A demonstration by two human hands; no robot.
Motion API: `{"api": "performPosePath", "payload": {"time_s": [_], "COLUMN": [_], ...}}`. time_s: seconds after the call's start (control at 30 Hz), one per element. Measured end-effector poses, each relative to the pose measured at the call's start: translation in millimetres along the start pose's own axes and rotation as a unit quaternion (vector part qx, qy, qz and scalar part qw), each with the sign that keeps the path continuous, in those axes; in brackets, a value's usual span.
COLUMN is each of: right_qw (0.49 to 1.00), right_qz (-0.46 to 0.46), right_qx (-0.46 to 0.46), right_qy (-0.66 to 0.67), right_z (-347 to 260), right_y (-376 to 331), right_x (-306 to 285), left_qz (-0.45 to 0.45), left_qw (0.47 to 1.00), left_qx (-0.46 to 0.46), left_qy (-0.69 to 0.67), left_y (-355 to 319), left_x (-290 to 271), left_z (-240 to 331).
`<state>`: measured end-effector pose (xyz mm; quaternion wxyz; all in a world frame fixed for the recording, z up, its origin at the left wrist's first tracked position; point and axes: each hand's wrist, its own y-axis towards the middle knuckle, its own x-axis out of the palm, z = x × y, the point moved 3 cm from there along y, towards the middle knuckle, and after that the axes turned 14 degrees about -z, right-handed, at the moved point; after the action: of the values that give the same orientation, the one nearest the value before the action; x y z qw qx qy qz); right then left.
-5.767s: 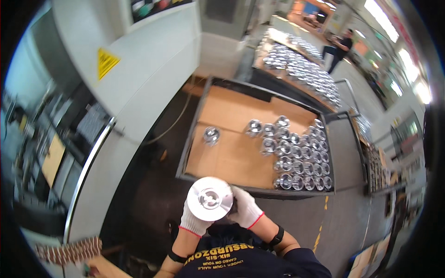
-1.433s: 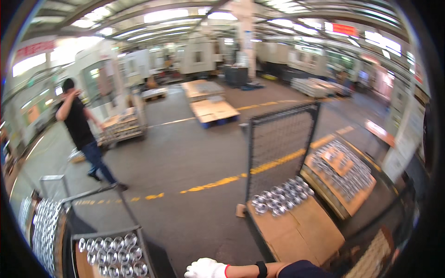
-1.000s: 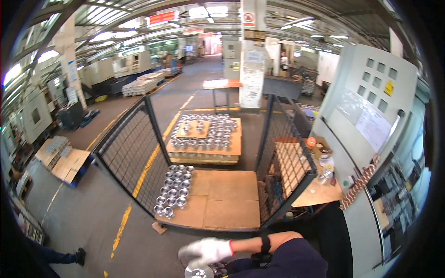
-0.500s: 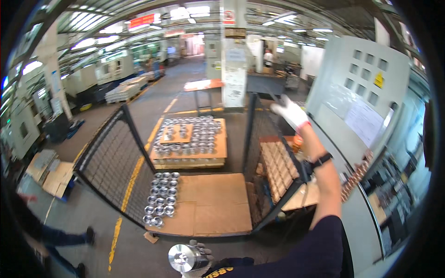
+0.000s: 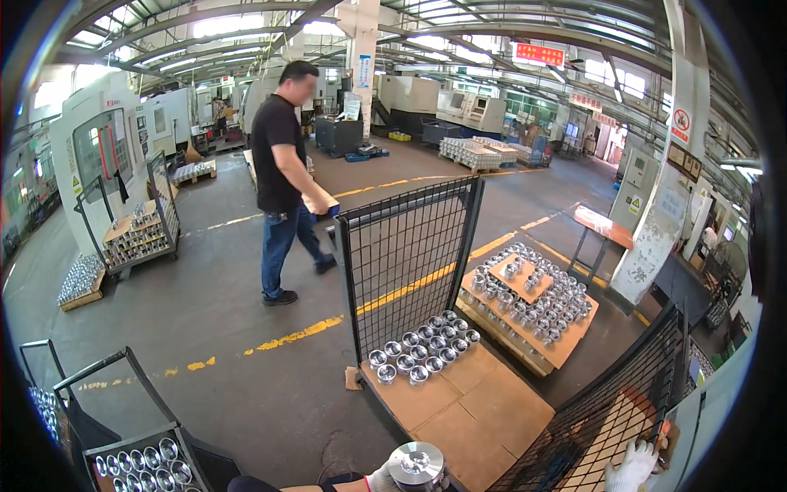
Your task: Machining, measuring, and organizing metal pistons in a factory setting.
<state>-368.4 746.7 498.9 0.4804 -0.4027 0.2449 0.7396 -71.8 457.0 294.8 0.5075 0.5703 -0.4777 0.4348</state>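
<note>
My left hand, in a pale glove, holds a shiny cylindrical metal part at the bottom centre. Its round machined face is turned up, and it hides most of the fingers. At the lower right, my right hand, also gloved, has its fingers spread beside the mesh side of the cart and an orange object; whether it touches either I cannot tell. Ahead lies the cart's cardboard-covered deck, with rows of similar metal parts along its far left side.
Mesh panels rise along the cart's sides. Beyond it, a pallet carries many metal parts on cardboard. A person in dark clothes walks at the left. Another trolley of parts stands at lower left. A pillar rises at the right.
The view has swung left, bringing the walking person fully in. My right hand, raised above the mesh before, is now low at the right. The left hand still holds the metal part.
</note>
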Motion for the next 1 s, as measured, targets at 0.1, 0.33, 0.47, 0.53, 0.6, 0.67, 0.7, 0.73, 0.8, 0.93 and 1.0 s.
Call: {"api": "performPosePath", "payload": {"time_s": [0.1, 0.33, 0.47, 0.53, 0.6, 0.67, 0.7, 0.73, 0.8, 0.93, 1.0], "right_qw": [0.998, 0.992, 0.993, 0.992, 0.990, 0.974, 0.969, 0.958, 0.916, 0.840, 0.811], "right_qz": [-0.045, 0.009, -0.003, 0.065, 0.095, 0.206, 0.189, 0.188, 0.192, 0.129, 0.066], "right_qx": [0.003, 0.063, 0.065, 0.048, 0.038, 0.007, -0.009, -0.028, -0.086, -0.190, -0.198], "right_qy": [0.045, 0.105, 0.096, 0.102, 0.092, 0.093, 0.157, 0.215, 0.342, 0.492, 0.546], "right_z": [-2.1, 1.4, 5.6, 2.9, -14.9, -47.7, -73.0, -96.6, -150.4, -230.8, -249.5], "right_y": [-6.4, 13.5, 2.1, -0.6, -10.3, -30.5, -41.2, -53.7, -76.7, -103.4, -114.9], "right_x": [-27.1, 20.1, 17.4, 15.0, -5.8, -22.9, -42.2, -56.2, -95.6, -128.5, -135.4], "left_qz": [0.017, -0.072, 0.019, 0.007, 0.024, 0.024, 0.013, 0.001, 0.100, 0.058, 0.097], "left_qw": [1.000, 0.996, 0.997, 0.996, 0.991, 0.990, 0.993, 0.993, 0.992, 0.990, 0.986], "left_qx": [-0.010, -0.059, -0.061, -0.090, -0.112, -0.122, -0.116, -0.110, -0.079, -0.128, -0.128], "left_qy": [0.006, -0.002, 0.031, 0.001, -0.061, -0.069, -0.009, 0.047, 0.002, -0.009, 0.042], "left_y": [6.5, 8.5, -2.5, -2.7, -3.6, -4.6, -2.3, 0.5, 9.9, 42.7, 52.1], "left_x": [-1.1, -7.7, 17.8, 26.5, 37.1, 47.3, 53.8, 61.4, 92.0, 96.7, 96.5], "left_z": [5.1, 33.4, 55.2, 72.9, 89.0, 105.7, 115.6, 121.9, 130.1, 158.4, 141.9]}}
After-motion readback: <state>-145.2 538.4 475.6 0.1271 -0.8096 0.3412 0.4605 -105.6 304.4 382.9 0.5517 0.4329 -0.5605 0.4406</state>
